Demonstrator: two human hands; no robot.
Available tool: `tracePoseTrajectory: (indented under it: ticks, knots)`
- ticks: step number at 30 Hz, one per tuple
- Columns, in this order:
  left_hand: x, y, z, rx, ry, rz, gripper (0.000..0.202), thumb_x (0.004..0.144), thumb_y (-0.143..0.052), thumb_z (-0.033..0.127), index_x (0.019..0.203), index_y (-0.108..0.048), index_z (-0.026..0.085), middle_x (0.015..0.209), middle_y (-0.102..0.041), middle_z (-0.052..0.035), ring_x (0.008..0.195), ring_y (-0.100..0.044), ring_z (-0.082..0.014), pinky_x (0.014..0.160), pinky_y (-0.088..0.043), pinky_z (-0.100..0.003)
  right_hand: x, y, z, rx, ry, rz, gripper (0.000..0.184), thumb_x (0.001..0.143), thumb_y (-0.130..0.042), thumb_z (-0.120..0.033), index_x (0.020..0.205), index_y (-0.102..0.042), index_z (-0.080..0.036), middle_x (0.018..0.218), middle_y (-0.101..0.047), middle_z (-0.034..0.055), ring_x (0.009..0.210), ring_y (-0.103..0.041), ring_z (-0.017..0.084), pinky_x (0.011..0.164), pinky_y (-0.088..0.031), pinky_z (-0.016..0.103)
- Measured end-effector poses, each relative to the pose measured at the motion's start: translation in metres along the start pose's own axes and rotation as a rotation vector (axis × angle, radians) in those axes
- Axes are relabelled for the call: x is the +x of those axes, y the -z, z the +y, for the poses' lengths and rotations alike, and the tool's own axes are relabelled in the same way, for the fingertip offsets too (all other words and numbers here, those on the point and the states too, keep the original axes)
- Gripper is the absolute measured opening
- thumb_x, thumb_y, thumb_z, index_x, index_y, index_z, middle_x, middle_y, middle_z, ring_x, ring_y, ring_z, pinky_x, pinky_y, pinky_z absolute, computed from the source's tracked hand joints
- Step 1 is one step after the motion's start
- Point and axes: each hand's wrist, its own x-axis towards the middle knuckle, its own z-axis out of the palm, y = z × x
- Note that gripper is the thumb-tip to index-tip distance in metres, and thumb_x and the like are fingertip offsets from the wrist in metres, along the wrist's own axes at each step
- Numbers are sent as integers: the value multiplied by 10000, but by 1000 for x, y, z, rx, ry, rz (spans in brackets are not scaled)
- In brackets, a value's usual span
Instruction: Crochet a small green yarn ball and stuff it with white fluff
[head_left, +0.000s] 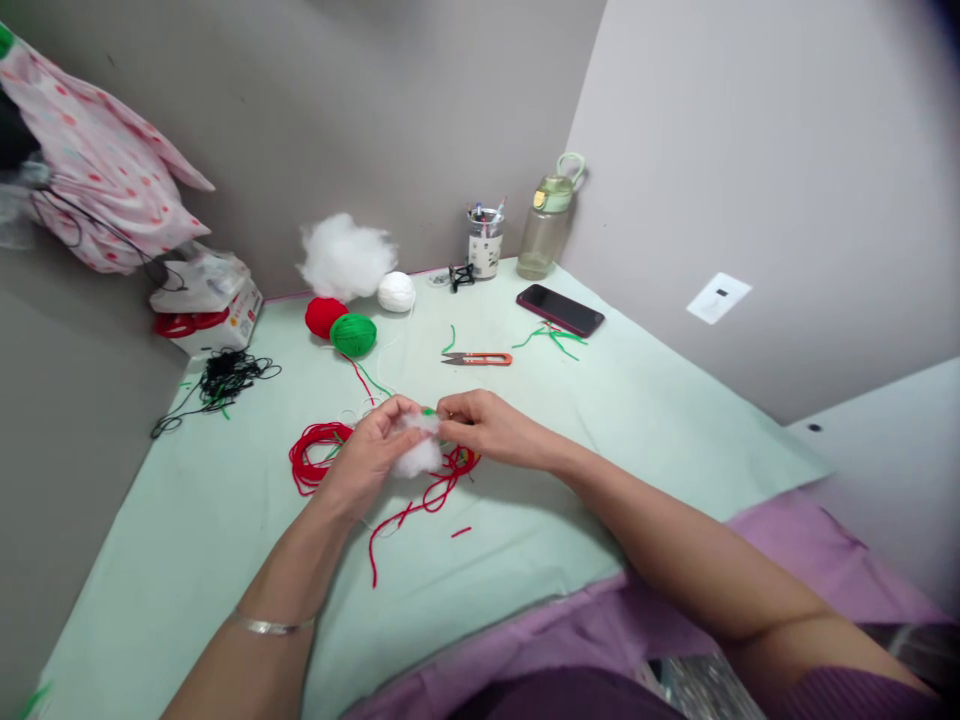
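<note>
My left hand is closed around a small tuft of white stuffing over the middle of the pale green table. My right hand pinches the same tuft from the right, with a bit of green yarn showing between the fingertips. Loose red yarn lies tangled under and beside both hands.
Red, green and white yarn balls and a stuffing heap sit at the back. Orange thread snips, a phone, a pen cup, a bottle, black yarn and a box lie around.
</note>
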Motion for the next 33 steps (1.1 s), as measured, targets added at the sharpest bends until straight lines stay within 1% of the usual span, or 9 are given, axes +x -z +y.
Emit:
tracePoseTrajectory:
  ticks: [4,8,10,14,18,23,27,30,33]
  knots:
    - [2,-4,-9,86,-106,152,249,738,-753,293,819,-527,227,653,-515,67,549,-442,-118,492,-339,-220,-3,-10,-6,-99,55,72,243,910,-533,-220,704,-405,-213,591,-365,-80,565,-312,92,582,-228,254]
    - [0,-14,-14,121,-225,286,235,765,-708,265,833,-485,238,736,-469,68,633,-423,-126,566,-355,-226,1,-20,-4,-37,92,118,331,977,-510,-349,690,-424,-208,591,-363,-72,567,-312,96,586,-242,255]
    - [-2,-18,-13,113,-236,276,223,792,-681,279,868,-474,244,775,-499,61,646,-455,-133,578,-376,-237,5,-20,2,23,53,140,354,962,-521,-361,656,-436,-204,575,-354,-70,564,-319,99,571,-243,251]
    - [-8,-20,-5,82,-195,181,208,827,-677,305,931,-508,242,833,-578,38,658,-516,-139,585,-415,-247,9,-17,10,4,1,220,260,881,-561,-284,647,-496,-192,574,-389,-65,579,-342,101,571,-247,247]
    - [-10,-14,2,26,-173,108,218,956,-562,452,968,-587,236,868,-596,17,693,-537,-131,597,-428,-232,7,-14,10,-15,-4,260,236,825,-553,-238,612,-458,-197,574,-365,-67,584,-327,98,575,-249,247]
    - [-5,-9,2,22,-131,50,311,803,-784,418,943,-578,232,766,-587,41,552,-508,-108,503,-397,-227,3,-4,5,37,27,155,285,892,-539,-308,643,-451,-200,587,-340,-69,578,-313,100,566,-246,249]
    - [-5,-10,-1,70,-158,134,288,803,-777,387,921,-562,236,704,-573,55,533,-500,-110,490,-381,-220,1,-1,0,86,78,62,252,961,-493,-309,744,-523,-184,658,-435,-46,622,-383,114,601,-302,245]
    - [-4,-11,-5,104,-199,256,236,784,-766,280,862,-548,234,677,-519,71,557,-465,-103,515,-367,-204,0,-7,-2,-1,118,24,228,979,-501,-242,761,-541,-184,646,-436,-52,615,-380,111,623,-309,248]
    - [-1,-9,-7,102,-202,330,249,742,-765,216,816,-528,232,659,-499,81,543,-440,-97,503,-336,-199,0,-10,-1,-108,188,65,205,974,-565,-213,774,-600,-181,677,-487,-40,630,-422,111,655,-333,253]
